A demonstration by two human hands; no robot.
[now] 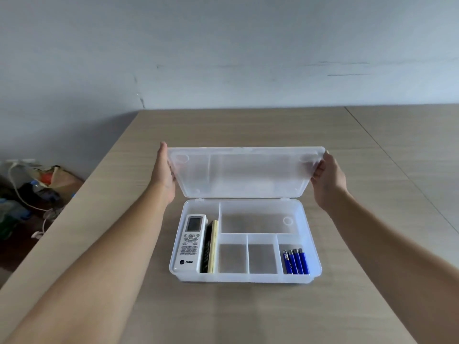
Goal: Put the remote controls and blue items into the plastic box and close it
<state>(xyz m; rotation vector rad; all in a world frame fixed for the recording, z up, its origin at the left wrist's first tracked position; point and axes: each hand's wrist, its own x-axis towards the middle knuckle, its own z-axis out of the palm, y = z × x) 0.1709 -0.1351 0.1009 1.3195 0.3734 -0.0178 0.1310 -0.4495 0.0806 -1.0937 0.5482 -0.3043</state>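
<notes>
hands hold the lid of the plastic box, one on each side. the left hand lies flat against the lid's left edge with its fingers straight. the right hand pinches the lid's right corner with bent fingers. the lid is see-through and stands up, leaning back, joined to the far side of the box. the box sits open on the wooden table. in its long left part lies a white remote, and a black remote stands on its side just beside it. in the near right part lie four blue lighters, side by side. the other three parts have nothing in them. on the floor at the left is a pile of bags.
</notes>
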